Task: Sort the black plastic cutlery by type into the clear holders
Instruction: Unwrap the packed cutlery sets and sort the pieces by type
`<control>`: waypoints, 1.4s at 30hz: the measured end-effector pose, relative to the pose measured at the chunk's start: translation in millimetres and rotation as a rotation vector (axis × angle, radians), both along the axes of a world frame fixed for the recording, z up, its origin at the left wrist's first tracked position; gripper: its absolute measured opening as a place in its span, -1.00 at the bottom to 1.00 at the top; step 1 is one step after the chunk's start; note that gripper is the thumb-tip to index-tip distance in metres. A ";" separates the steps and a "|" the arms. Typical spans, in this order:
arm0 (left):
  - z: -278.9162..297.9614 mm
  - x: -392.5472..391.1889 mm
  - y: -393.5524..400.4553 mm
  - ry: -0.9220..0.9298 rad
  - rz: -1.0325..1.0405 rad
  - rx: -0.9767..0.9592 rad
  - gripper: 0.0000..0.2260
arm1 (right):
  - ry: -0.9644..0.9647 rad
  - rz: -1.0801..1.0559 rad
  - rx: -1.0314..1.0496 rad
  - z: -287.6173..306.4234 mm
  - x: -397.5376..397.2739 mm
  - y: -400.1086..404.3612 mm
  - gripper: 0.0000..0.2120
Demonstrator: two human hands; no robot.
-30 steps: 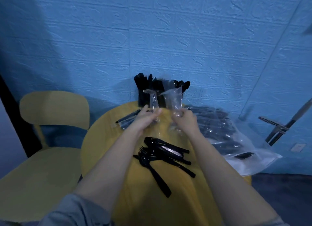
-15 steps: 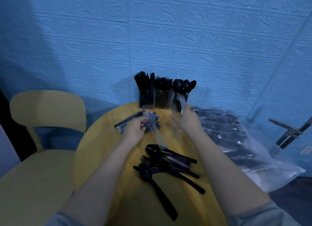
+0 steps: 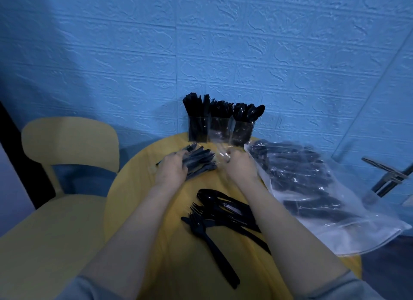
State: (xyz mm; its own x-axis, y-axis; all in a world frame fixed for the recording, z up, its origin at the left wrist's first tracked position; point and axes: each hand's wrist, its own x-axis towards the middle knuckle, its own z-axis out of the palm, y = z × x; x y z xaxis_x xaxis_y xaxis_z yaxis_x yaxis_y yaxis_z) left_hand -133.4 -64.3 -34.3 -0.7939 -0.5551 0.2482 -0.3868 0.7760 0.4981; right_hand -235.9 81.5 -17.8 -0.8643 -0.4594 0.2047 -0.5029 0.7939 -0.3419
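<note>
Nearest me, a loose pile of black forks, knives and a spoon lay on the round yellow table, partly hidden under my right forearm, so I could not count the pieces. Beyond it, my left hand rested on a bundle of wrapped cutlery, fingers curled over its near edge. My right hand pinched a crumpled clear wrapper, too blurred to show anything inside. Just right of that hand lay a big clear bag of cutlery, its contents a dark mass, overhanging the table's edge. Farthest, against the blue wall, stood three clear holders touching side by side: knives left, forks middle, spoons right.
</note>
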 end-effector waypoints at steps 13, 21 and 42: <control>25.5 10.5 8.7 0.276 -0.135 0.050 -0.73 | 0.324 0.248 -0.367 12.6 -2.0 16.7 -0.65; 54.0 42.3 33.5 0.258 -0.519 -0.202 -0.71 | -0.194 0.573 -0.189 31.3 27.0 39.6 -0.73; 32.2 140.4 122.7 0.390 -0.235 0.973 -0.74 | -0.061 0.409 -0.771 10.9 152.5 92.7 -0.72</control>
